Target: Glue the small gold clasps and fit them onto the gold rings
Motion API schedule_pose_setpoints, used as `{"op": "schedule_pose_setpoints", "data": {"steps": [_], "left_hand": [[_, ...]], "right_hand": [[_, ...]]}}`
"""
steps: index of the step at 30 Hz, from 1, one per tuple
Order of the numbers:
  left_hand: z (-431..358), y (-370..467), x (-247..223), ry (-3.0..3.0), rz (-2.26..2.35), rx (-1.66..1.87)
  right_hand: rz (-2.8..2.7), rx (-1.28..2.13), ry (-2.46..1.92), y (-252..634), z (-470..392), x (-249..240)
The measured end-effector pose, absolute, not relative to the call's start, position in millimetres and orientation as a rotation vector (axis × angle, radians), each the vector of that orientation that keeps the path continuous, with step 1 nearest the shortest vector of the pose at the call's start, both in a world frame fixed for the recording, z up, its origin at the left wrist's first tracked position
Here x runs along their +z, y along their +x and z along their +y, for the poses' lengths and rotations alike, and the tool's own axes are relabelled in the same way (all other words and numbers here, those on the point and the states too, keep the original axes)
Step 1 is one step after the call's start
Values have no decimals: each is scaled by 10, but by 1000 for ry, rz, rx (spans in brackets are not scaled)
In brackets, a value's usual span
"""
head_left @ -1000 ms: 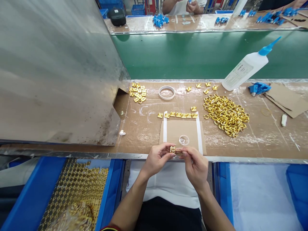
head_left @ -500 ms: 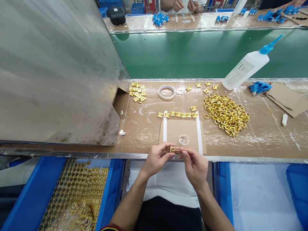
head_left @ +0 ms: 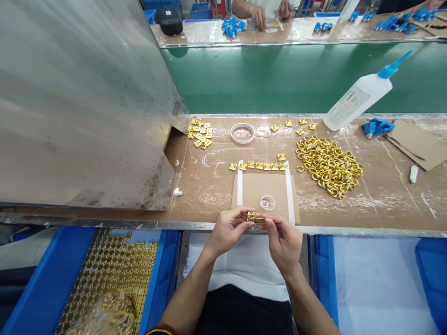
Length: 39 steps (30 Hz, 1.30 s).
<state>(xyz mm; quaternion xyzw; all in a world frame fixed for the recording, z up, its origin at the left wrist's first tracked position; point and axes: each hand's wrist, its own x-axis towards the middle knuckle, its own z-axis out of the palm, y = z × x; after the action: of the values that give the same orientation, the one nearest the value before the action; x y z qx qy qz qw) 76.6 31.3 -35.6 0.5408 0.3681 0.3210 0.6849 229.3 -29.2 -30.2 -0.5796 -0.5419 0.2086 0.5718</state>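
Note:
My left hand (head_left: 228, 231) is closed, its thumb and fingers pinching a small gold ornament (head_left: 251, 217) above the table's front edge. From the right, my right hand (head_left: 284, 239) pinches a thin gold piece (head_left: 259, 219) that meets the ornament; it may be a ring seen edge-on, but fingers cover part of it. Just beyond my hands a small clear round dish (head_left: 267, 203) sits on a cardboard pad (head_left: 253, 188) with white tape strips along its sides. A row of gold square ornaments (head_left: 259, 165) lies along the pad's far edge.
A heap of gold rings (head_left: 330, 167) lies right of the pad. Behind it leans a white squeeze bottle (head_left: 359, 100). More gold ornaments (head_left: 200, 132) and a tape roll (head_left: 242, 133) lie left. A large metal box (head_left: 87, 107) blocks the left side. Across the green belt (head_left: 265, 77), another person's hands (head_left: 258, 17) work.
My hands and the pieces in them stay almost still. Across the belt, the other person's hand has lowered to the table.

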Motion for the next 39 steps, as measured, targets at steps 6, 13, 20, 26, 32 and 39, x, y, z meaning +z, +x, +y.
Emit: {"op": "schedule_pose_setpoints", "data": {"steps": [6,13,20,26,32,39], "left_hand": [[311,766,-370,1193,827,708],[308,764,-383,1198,827,711],[310,764,-385,1207,832,715],[315,764,-371,1215,834,708],[319,758,-362,1230,834,708],[324,764,-360,1223,832,708]], "right_hand": [[-1265,507,-1364,2302,-308,-339],[-1268,492,-1371,2298,-301,-334],[-1254,510,-1351,2291,-301,-329],[-1242,525,-1377,2285,-293,-308],[-1243,512,-1381,2278,-292,-309],[-1217,562,-1352,2284,-294,-319]]}}
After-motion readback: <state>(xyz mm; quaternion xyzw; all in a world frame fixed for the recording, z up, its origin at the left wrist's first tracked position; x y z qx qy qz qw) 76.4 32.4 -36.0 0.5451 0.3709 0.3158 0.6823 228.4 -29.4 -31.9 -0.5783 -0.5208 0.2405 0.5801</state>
